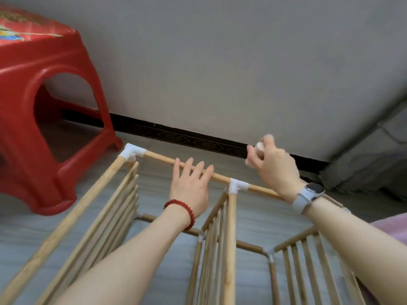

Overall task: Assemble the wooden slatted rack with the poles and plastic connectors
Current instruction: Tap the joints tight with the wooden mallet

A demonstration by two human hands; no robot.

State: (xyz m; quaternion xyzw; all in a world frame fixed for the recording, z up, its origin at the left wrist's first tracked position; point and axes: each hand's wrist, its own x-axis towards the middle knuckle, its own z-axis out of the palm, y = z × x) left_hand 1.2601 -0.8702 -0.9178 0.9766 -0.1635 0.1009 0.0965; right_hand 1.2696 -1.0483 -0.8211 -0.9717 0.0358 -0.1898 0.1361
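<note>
Item: wooden slatted rack [123, 208], part-built, standing on the grey floor [253, 219] close to the wall, beside a red plastic stool [50, 119]. We count three slatted panels set upright, joined along the far top edge by a round pole [163, 158] running left to right, slightly downhill toward the right in our view; white plastic connectors sit at the left corner [131, 152] and the middle joint [237, 186], with lower poles and connectors near the floor. Our left hand [189, 183] lies flat with straight fingers on the top pole, pressing or steadying it. Our right hand [274, 166] is raised above the right end of that pole, fingers curled round a small pale piece [259, 148], blurred; we judge it a connector but cannot be sure. Handling: we judge the rack light and stiff in its members yet loose at the push-fit joints, so it is likely to rack sideways; best held on the poles close to a connector, not on the thin slats. Its long axis runs along the wall; the slats run away from it toward us.
</note>
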